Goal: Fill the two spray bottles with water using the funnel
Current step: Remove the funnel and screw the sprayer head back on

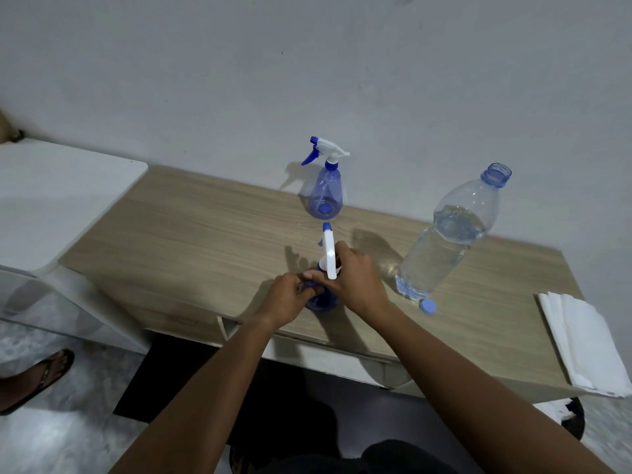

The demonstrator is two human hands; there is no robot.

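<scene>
The tabletop (191,234) carries two spray bottles (324,195) (321,302). Toward its right edge are one water bottle (444,234), one cap (427,306) and one napkin stack (588,340).

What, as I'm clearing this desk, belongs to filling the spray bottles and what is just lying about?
Job: near spray bottle, held by left hand and right hand; far spray bottle; open water bottle; blue cap.
Lying about: white paper stack; white cabinet.

pale wall (307,63) behind a wooden table (205,234)
</scene>
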